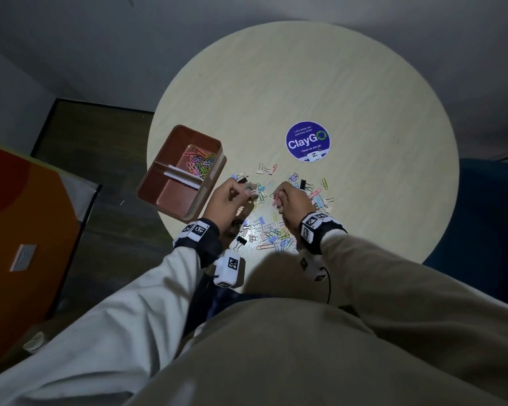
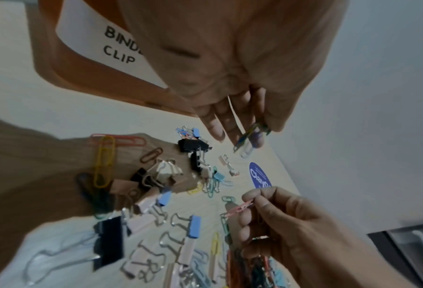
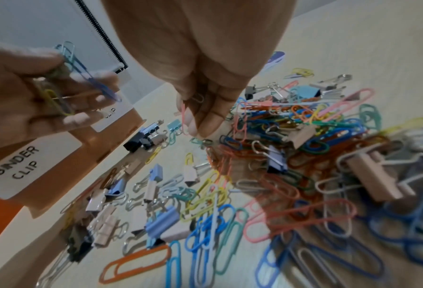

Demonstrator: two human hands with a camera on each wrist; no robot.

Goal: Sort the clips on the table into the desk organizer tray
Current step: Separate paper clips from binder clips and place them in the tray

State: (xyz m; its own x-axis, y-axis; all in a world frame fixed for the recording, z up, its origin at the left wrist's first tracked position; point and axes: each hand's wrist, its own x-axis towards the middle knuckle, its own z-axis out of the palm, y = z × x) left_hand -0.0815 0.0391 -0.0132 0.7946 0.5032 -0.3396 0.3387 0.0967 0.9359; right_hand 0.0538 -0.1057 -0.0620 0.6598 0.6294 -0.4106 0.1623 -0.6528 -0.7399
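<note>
A mixed pile of coloured paper clips and binder clips [image 1: 269,230] lies on the round table [image 1: 349,92] in front of me. The brown organizer tray [image 1: 162,197] sits at the table's left edge, with paper clips [image 1: 201,164] in its far compartment. A "BINDER CLIP" label [image 3: 16,165] marks its near side. My left hand [image 1: 251,193] is raised beside the tray and holds a small bunch of paper clips [image 3: 65,78] in curled fingers. My right hand [image 1: 277,200] hovers over the pile and pinches a pink paper clip [image 3: 185,117] between thumb and fingers.
A round blue sticker [image 1: 307,141] is stuck on the table beyond the pile. The tray overhangs the table's left edge. An orange cabinet [image 1: 27,230] stands at the left and a blue seat [image 1: 487,215] at the right.
</note>
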